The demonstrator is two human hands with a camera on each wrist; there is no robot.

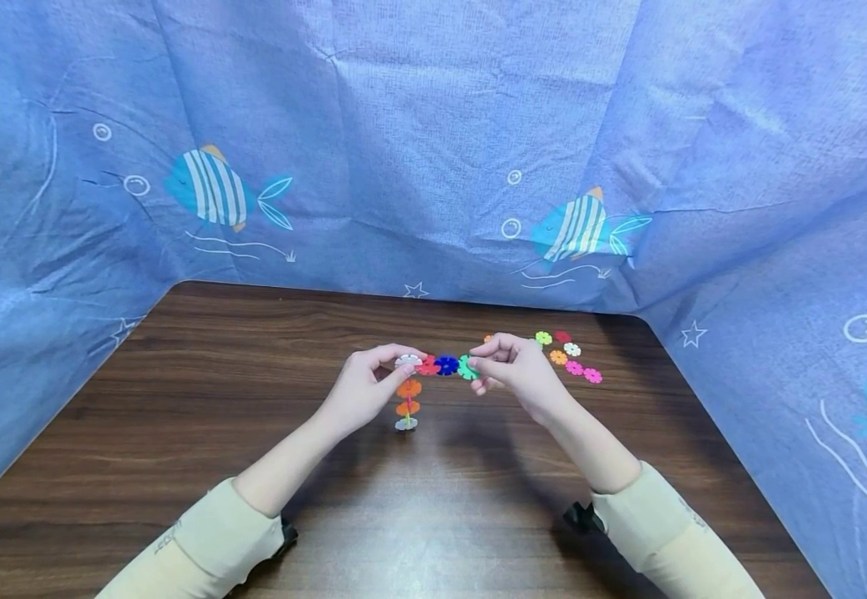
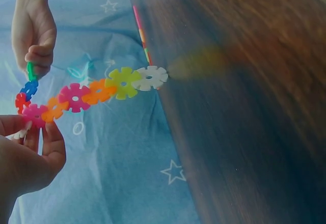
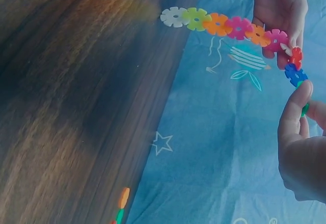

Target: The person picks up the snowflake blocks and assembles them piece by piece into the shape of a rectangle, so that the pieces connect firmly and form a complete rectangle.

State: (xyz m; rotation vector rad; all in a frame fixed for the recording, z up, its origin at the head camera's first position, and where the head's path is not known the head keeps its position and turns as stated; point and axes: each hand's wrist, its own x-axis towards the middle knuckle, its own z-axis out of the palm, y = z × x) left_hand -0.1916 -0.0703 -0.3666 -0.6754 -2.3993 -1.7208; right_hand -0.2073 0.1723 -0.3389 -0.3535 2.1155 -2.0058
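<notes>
My left hand (image 1: 359, 389) pinches a bent chain of flower-shaped interlocking discs at its corner, where a white disc (image 1: 408, 360) and a pink disc (image 2: 34, 115) meet. From there one arm hangs down through orange, pink and yellow-green discs (image 2: 123, 83) to a white end disc (image 1: 406, 424), low over the table. The other arm runs rightward through a red disc (image 1: 428, 365) and a blue disc (image 1: 446, 365) to a green disc (image 1: 467, 367). Thumb and fingers of my right hand (image 1: 527, 378) pinch that green disc, covering part of it.
Several loose discs lie on the brown wooden table (image 1: 254, 358) beyond my right hand, among them a red disc (image 1: 562, 336), an orange disc (image 1: 557, 357) and a pink disc (image 1: 592, 376). A blue fish-print curtain (image 1: 418, 150) encloses the table's back and sides.
</notes>
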